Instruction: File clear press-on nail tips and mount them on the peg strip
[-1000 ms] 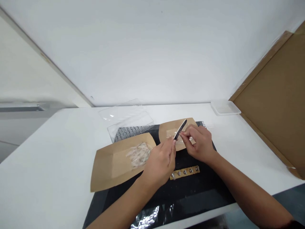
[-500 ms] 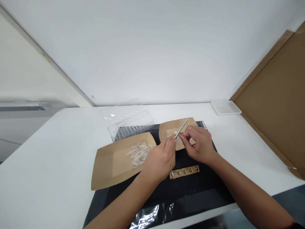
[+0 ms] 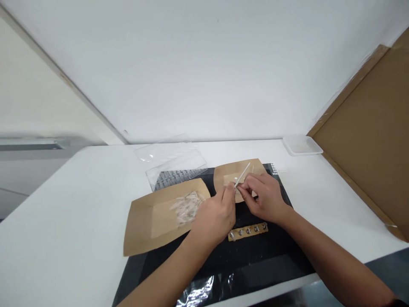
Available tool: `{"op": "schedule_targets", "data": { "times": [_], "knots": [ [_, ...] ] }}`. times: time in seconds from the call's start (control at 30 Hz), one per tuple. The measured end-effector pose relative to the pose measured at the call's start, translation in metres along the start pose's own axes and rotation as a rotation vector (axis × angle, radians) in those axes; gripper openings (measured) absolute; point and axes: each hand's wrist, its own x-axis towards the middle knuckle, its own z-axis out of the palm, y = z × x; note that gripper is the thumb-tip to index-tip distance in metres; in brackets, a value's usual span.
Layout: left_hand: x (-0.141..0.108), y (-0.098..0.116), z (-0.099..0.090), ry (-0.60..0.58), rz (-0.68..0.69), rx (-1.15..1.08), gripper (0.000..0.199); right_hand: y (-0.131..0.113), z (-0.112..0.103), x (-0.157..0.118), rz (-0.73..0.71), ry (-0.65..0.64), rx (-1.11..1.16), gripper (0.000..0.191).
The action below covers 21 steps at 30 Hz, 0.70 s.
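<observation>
My left hand (image 3: 217,213) is closed around a thin pale stick (image 3: 243,174) that slants up and to the right. Thumb and fingers of my right hand (image 3: 263,195) are pinched together beside its lower part; whatever sits between them is too small to make out. Both hands are over the near edge of a small brown paper tray (image 3: 220,171) with clear bits inside. Below them lies a brown strip (image 3: 252,231) carrying a row of several small shiny metal pieces. Left of my left hand, a larger paper tray (image 3: 140,221) holds a pile of clear slender pieces (image 3: 188,207).
A black mat (image 3: 255,260) lies under the trays on the white table (image 3: 57,238). Clear plastic sheets (image 3: 175,164) rest behind the larger tray. A shallow translucent container (image 3: 302,145) stands at the back right, near a cardboard panel (image 3: 367,128).
My right hand has moved slightly left and down, closer to my left fingers and the stick. The stick has turned a little and looks whiter.
</observation>
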Motion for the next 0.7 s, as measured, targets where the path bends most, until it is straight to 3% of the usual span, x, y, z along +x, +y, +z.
{"op": "schedule_targets", "data": {
  "times": [0.13, 0.27, 0.4, 0.53, 0.7],
  "knots": [
    [0.0, 0.001, -0.001, 0.051, -0.013, -0.004, 0.032, -0.001, 0.0, 0.0, 0.038, 0.109, 0.006, 0.026],
    [0.0, 0.001, -0.002, 0.053, 0.007, -0.027, 0.032, -0.003, 0.002, 0.0, -0.012, 0.049, 0.023, 0.027],
    [0.001, 0.001, -0.004, 0.072, -0.01, -0.033, 0.032, -0.005, 0.005, -0.001, 0.039, 0.178, 0.012, 0.025],
    [0.002, 0.001, -0.004, 0.069, -0.015, -0.065, 0.028, -0.005, 0.008, -0.001, 0.01, 0.112, 0.028, 0.027],
    [0.002, 0.002, -0.005, 0.084, -0.044, -0.098, 0.028, -0.003, 0.011, -0.001, 0.05, 0.238, 0.001, 0.025]
  ]
}}
